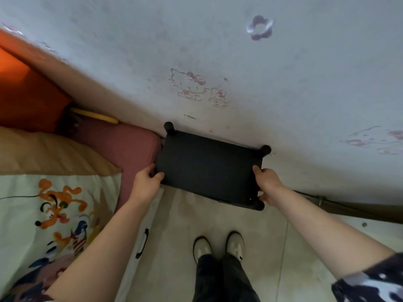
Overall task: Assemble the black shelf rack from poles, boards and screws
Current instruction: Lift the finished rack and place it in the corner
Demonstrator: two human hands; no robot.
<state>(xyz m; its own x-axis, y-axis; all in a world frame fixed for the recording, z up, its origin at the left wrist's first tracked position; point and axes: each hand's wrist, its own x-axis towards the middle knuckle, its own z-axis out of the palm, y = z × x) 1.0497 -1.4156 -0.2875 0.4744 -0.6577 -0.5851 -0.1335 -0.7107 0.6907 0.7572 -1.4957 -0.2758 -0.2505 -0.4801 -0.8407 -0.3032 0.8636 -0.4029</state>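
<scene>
The black shelf rack stands against the wall, seen from above, its flat top board framed by round pole caps at three visible corners. My left hand grips the top board's near-left corner, thumb on top, and hides the pole cap there. My right hand grips the right edge close to the near-right pole cap. The lower boards and poles are hidden beneath the top board.
A bed with a pink mattress and a cartoon-print blanket lies close to the rack's left side. The stickered wall is right behind it. My feet stand on the tiled floor in front. A pipe runs along the wall at right.
</scene>
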